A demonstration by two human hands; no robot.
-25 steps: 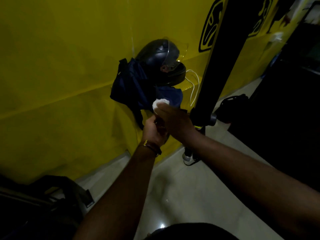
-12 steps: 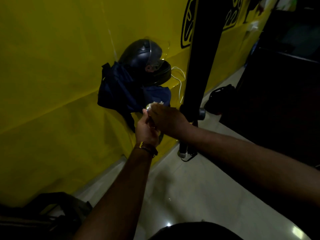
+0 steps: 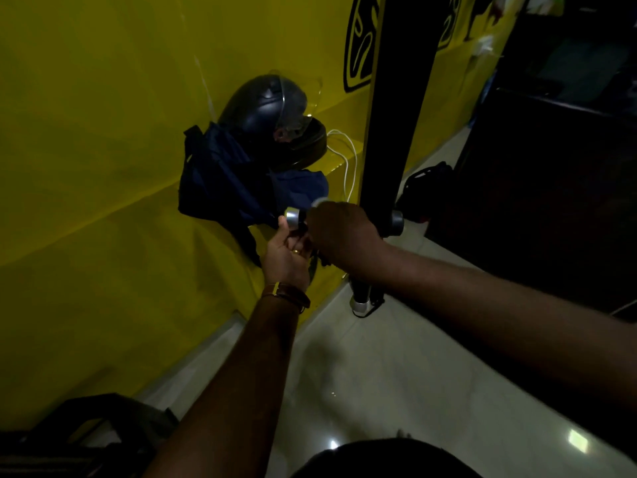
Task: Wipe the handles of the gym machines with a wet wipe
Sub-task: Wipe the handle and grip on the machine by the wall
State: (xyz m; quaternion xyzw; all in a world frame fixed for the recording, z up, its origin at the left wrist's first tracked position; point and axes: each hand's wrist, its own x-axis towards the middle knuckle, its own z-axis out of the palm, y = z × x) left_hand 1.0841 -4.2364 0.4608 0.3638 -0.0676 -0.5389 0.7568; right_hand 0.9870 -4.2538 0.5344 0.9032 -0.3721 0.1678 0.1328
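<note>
Right hand [image 3: 339, 232] wrapped over wet wipe [image 3: 317, 202] on handle [image 3: 293, 215] — left hand [image 3: 286, 253] steadying, grip unclear; loosened wrap risks dropped wipe.

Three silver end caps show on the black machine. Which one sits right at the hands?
The silver cap left of the upright, at the left hand's thumb tip. The others sit right of the upright and near the floor.

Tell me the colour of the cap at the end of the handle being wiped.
Silver, metallic end cap; shows in the head view, the only one.
</note>
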